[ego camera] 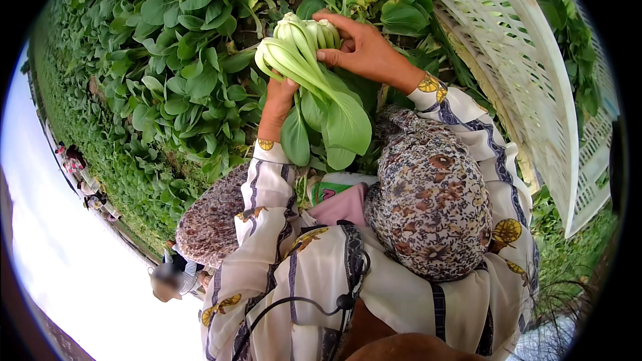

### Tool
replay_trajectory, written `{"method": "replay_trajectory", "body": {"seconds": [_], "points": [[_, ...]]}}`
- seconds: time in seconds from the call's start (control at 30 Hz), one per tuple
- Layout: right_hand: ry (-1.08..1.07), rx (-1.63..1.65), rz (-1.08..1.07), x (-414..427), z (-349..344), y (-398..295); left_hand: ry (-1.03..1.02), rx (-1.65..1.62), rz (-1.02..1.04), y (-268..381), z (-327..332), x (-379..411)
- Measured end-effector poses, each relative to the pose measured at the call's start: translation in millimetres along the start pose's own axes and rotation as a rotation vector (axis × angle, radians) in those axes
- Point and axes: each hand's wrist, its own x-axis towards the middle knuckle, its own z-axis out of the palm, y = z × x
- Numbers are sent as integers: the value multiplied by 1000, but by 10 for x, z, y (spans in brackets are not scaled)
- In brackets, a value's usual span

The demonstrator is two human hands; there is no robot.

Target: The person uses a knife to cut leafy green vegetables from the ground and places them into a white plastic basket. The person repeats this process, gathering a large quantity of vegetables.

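Observation:
Several heads of bok choy are bunched together between my hands, pale stem ends up and away from me, green leaves hanging toward my lap. My left hand grips the bunch from below at its left side, its fingers mostly hidden behind the stems. On the right, my right hand curls its thumb and fingers around the stem ends of the heads there. Under the leaves, between my knees, lie a pink cloth and a white and green printed package.
Growing leafy greens cover the ground ahead and to the left. A white perforated plastic crate stands close on my right, another crate beyond it. Several people are at the far left.

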Motion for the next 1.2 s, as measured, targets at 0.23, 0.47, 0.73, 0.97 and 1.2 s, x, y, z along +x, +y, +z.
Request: {"method": "replay_trajectory", "body": {"seconds": [0.23, 0.47, 0.73, 0.97, 1.2], "points": [[124, 163, 31, -76, 23, -79, -126, -50, 47, 112, 70, -45], [116, 145, 36, -168, -59, -233, -62, -81, -57, -55, 203, -18], [-37, -37, 273, -233, -137, -459, -28, -255, -85, -148, 352, -36], [37, -81, -45, -346, -311, -696, -27, 14, 154, 363, 670, 63], [178, -151, -330, -408, -366, -1256, -323, -407, 258, 1130, 1292, -175]]}}
